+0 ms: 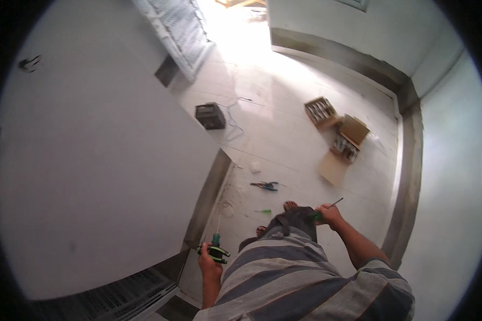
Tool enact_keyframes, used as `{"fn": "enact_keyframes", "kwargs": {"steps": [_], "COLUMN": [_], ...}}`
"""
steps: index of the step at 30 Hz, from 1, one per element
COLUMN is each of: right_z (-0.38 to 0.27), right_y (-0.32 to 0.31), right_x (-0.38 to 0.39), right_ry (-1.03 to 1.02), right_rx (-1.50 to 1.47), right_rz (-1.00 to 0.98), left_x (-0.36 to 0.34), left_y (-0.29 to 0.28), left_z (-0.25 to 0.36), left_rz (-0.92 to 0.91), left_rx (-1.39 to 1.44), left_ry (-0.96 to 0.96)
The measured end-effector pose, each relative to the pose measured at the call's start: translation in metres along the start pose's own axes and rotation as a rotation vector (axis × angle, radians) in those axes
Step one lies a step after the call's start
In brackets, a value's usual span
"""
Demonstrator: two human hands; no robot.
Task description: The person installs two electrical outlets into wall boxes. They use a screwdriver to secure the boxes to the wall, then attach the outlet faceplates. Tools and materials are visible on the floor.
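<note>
My left hand (209,267), low beside the left wall, is closed around black-and-green pliers (219,251). A screwdriver (216,238) with a teal handle and thin shaft points up from the same grip. On the other side of my body, my right hand (331,214) wraps a green-handled screwdriver (318,216), its dark shaft slanting up to the right. Ahead of my feet, blue-handled pliers (266,185) lie on the floor. Closer to me lies a small green-handled tool (264,211), probably a screwdriver.
Two open cardboard boxes (353,127) of small packed items sit on the floor ahead right. A dark box (210,116) with a blue cable (233,126) stands by the left wall's corner. A small white piece (255,167) lies nearer. An open door (179,32) stands beyond.
</note>
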State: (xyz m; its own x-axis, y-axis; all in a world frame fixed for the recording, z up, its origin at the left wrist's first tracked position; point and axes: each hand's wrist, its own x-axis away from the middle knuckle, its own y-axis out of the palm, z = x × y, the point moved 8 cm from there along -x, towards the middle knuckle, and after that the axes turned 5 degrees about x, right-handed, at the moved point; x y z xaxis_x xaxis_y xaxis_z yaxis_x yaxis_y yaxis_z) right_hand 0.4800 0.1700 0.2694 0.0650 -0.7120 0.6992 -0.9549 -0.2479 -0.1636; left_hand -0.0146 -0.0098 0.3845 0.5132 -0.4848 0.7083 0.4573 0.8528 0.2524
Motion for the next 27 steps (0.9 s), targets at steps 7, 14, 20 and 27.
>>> {"fn": "enact_keyframes", "kwargs": {"steps": [7, 14, 20, 27], "right_z": [0.012, 0.007, -0.044, -0.018], "right_y": [-0.005, 0.028, 0.055, 0.061], "right_x": [0.041, 0.058, 0.061, 0.012], "right_ry": [0.101, 0.207, -0.657, -0.23], "right_rx": [-0.143, -0.726, 0.482, 0.026], "right_rz": [0.205, 0.174, 0.132, 0.154], "left_x": [-0.011, -0.009, -0.015, -0.033], "left_y": [-0.001, 0.033, 0.041, 0.014], "left_z": [-0.004, 0.012, 0.011, 0.002], "left_rz": [0.009, 0.005, -0.021, -0.019], "left_rx": [-0.127, -0.173, -0.143, -0.092], "left_ry": [-0.086, -0.045, -0.071, -0.073]}}
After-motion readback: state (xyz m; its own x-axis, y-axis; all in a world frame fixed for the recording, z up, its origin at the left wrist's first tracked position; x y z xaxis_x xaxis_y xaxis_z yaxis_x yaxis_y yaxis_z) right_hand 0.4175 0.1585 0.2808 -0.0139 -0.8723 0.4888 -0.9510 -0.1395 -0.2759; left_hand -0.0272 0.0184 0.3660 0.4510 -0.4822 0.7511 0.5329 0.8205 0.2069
